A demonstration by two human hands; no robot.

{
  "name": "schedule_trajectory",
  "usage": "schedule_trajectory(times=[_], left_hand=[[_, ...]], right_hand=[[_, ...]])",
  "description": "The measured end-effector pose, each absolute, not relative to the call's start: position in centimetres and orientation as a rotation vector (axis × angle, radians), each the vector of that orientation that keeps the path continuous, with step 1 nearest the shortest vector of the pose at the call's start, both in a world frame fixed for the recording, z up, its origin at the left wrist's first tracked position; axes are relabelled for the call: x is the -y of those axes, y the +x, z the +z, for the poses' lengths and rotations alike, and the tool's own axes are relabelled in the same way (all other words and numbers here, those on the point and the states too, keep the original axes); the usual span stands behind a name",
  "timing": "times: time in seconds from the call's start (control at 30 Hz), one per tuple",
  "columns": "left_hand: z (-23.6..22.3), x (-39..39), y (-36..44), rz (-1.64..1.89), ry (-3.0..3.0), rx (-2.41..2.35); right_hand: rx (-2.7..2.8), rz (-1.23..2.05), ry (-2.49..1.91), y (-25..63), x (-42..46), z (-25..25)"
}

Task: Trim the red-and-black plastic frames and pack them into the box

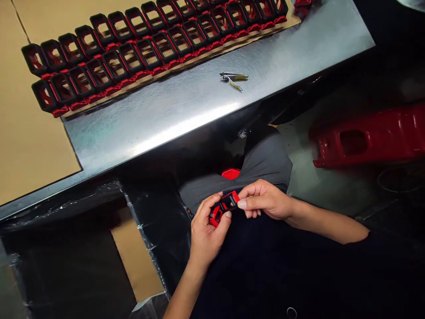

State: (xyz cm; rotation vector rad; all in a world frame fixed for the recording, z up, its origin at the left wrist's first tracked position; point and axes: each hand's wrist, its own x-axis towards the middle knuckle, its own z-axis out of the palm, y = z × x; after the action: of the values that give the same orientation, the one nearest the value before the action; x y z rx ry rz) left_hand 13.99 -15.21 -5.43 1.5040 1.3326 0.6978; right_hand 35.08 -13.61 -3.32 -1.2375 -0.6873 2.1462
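Over my lap, both hands grip one small red and black plastic housing (224, 206) with openings through it. My left hand (210, 223) wraps its left end, thumb below and fingers above. At the other end, my right hand (264, 200) pinches the red edge between thumb and fingers. Part of the housing is hidden behind my fingers. On the metal table (186, 106) lies a pair of nippers (234, 79) with yellowish handles, jaws pointing left. Beyond it, similar red and black frames (114, 64) stand in two slanting rows on cardboard.
Brown cardboard (36, 146) covers the table's left part. A red plastic stool (375, 137) stands on the floor at the right. Black plastic sheeting (66, 248) and a cardboard piece (136, 257) are at lower left. The table's front edge runs diagonally ahead of my knees.
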Motion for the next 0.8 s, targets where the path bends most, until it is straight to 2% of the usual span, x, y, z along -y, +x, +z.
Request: schedule_trajectory(times=[0.23, 0.47, 0.8], left_hand=[[-4.9, 15.7, 14.3, 0.624, 1.137, -1.391], [-4.3, 15.9, 14.8, 0.734, 1.359, -1.397], [-5.2, 16.2, 15.5, 0.924, 1.626, -1.321]], right_hand=[[1.104, 1.902, -1.222, 35.3, 14.4, -3.4], [1.558, 1.539, -1.097, 35.5, 14.3, -3.8], [1.673, 1.410, -0.979, 35.2, 14.4, -5.1]])
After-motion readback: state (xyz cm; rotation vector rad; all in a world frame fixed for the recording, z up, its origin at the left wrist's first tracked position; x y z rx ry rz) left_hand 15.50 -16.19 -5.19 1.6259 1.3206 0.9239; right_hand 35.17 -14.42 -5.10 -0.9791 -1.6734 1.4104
